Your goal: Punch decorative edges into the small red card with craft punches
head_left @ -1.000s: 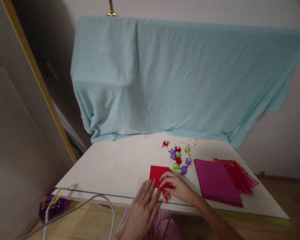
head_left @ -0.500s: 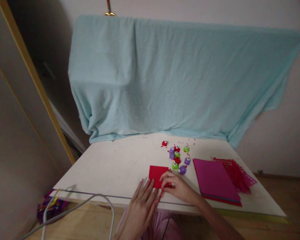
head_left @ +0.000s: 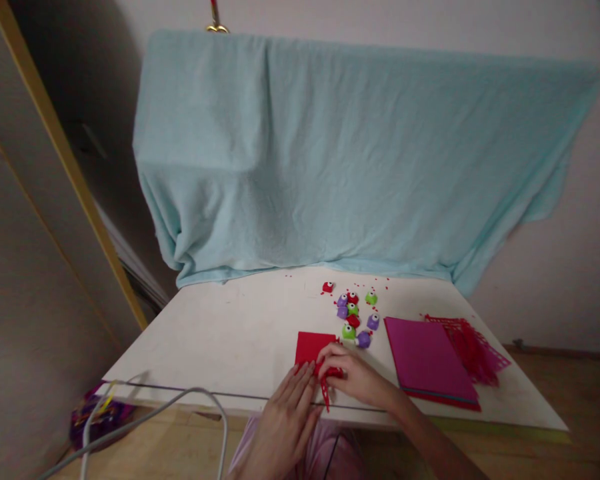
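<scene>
A small red sheet of paper (head_left: 313, 345) lies near the front edge of the white tabletop. My left hand (head_left: 291, 412) rests flat on its lower edge, fingers stretched out and close together. At the sheet's right side my right hand (head_left: 354, 377) is closed in a pinch on a thin red paper strip (head_left: 326, 395) with punched holes, which hangs toward the table edge. Several small craft punches stand just beyond that hand, among them a green punch (head_left: 349, 331), a purple punch (head_left: 363, 339) and a red punch (head_left: 329, 287).
On the right lies a stack of coloured paper (head_left: 425, 350), magenta on top, beside a heap of punched red scraps (head_left: 473, 353). Tiny red cutouts dot the table around the punches. A light blue cloth (head_left: 350, 160) hangs behind. A grey cable (head_left: 180, 397) loops at the front left.
The red strip in my right hand now hangs more freely, swung away from my left hand. My left fingers have drawn closer together and shifted slightly right.
</scene>
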The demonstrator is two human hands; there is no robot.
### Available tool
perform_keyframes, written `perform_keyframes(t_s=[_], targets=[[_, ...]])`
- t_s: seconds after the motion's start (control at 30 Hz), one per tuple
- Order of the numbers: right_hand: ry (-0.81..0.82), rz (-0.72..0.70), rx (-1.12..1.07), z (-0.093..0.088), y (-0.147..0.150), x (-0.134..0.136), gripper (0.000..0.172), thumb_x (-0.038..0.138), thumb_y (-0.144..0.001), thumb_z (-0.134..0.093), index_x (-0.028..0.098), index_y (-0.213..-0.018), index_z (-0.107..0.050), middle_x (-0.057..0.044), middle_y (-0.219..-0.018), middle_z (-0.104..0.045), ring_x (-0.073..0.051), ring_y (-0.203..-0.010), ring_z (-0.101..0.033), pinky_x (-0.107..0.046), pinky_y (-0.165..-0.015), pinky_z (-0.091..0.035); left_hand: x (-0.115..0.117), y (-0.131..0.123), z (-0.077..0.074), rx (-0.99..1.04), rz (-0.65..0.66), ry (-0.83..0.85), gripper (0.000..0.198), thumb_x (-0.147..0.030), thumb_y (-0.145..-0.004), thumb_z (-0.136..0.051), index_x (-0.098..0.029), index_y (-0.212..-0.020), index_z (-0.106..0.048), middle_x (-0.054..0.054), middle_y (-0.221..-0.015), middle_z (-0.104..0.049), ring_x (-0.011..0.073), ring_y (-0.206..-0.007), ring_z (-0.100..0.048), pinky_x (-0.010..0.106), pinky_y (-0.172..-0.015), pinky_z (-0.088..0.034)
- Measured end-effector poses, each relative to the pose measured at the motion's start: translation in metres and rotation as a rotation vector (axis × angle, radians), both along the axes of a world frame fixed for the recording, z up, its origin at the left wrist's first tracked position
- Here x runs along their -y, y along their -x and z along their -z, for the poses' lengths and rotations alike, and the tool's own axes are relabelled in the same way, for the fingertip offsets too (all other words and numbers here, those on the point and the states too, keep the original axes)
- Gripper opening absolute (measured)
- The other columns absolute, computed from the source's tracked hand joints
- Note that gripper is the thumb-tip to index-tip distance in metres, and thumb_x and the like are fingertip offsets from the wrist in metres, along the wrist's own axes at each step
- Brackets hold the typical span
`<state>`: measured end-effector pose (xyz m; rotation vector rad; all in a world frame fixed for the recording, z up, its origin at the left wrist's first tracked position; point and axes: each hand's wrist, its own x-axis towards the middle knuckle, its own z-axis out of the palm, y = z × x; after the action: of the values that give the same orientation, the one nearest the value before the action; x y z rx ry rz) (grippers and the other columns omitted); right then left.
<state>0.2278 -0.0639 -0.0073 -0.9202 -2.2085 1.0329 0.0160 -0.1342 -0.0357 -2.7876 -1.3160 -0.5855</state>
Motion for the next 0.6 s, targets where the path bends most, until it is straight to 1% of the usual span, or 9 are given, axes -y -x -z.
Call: perform_keyframes(t_s=[0.17, 0.37, 0.5, 0.6], targets=[[0.025, -0.004, -0.009, 0.005, -0.003, -0.002, 0.006, 0.02, -0.085, -0.066, 0.022, -0.083, -0.072, -0.004, -0.105, -0.06, -0.016, -0.098, -0.058, -0.029, -0.089, -0.044, -0.001, 0.001, -0.003, -0.014, 0.001, 0.013, 0.049, -0.03, -0.096, -0.043, -0.015, -0.142, -0.037, 0.009, -0.149, -0.037, 0.0238, -0.139, -0.031, 0.044, -0.111, -0.038], [0.054, -0.013, -0.053, 0.008, -0.015, 0.0, 0.011, 0.03, -0.083, -0.068, 0.021, -0.083, -0.074, -0.006, -0.104, -0.06, -0.018, -0.099, -0.058, -0.031, -0.09, -0.045, -0.001, 0.001, -0.004, -0.001, -0.01, 0.016, 0.045, -0.031, -0.097, -0.043, -0.015, -0.139, -0.042, 0.01, -0.149, -0.037, 0.0237, -0.139, -0.03, 0.043, -0.111, -0.038], [0.064, -0.014, -0.06, 0.007, -0.018, 0.002, 0.01, 0.03, -0.083, -0.069, 0.022, -0.083, -0.075, -0.007, -0.106, -0.06, -0.019, -0.101, -0.058, -0.032, -0.09, -0.046, -0.001, 0.0, -0.003, 0.015, -0.007, 0.036, 0.044, -0.03, -0.096, -0.043, -0.015, -0.138, -0.044, 0.011, -0.149, -0.037, 0.0248, -0.139, -0.03, 0.045, -0.111, -0.038], [0.056, -0.011, -0.048, 0.003, -0.018, 0.003, 0.009, 0.023, -0.084, -0.067, 0.023, -0.09, -0.074, -0.007, -0.11, -0.06, -0.019, -0.104, -0.057, -0.033, -0.092, -0.045, -0.001, 0.0, -0.002, 0.028, -0.008, 0.042, 0.045, -0.029, -0.096, -0.044, -0.015, -0.138, -0.042, 0.011, -0.149, -0.037, 0.0252, -0.139, -0.03, 0.046, -0.111, -0.038]])
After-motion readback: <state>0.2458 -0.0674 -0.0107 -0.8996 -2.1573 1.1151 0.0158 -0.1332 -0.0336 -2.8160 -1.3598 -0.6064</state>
